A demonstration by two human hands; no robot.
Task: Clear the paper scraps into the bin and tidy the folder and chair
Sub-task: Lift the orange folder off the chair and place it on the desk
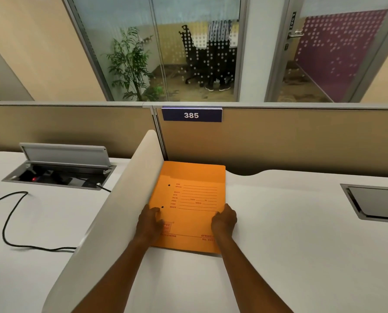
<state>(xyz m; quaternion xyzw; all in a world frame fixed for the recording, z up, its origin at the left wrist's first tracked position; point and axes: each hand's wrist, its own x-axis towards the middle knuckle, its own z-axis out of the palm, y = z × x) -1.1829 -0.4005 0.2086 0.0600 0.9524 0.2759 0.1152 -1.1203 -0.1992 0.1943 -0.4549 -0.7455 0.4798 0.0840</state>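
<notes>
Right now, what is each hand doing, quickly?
Left hand: lying on the orange folder near its left edge, fingers partly curled, gripping nothing.
Right hand: cupped against the folder's right edge; whether it pinches it cannot be told.

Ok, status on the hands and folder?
Left hand flat on flat orange paper folder, right hand gripping its edge. Folder against curved white divider. Nothing blocking.

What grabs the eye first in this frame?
The bright orange folder lies flat on the white desk, tucked against the curved white divider, with the left hand on its near left part and the right hand at its right edge. Behind it, a blue plate reading 385 sits on the tan partition.
</notes>
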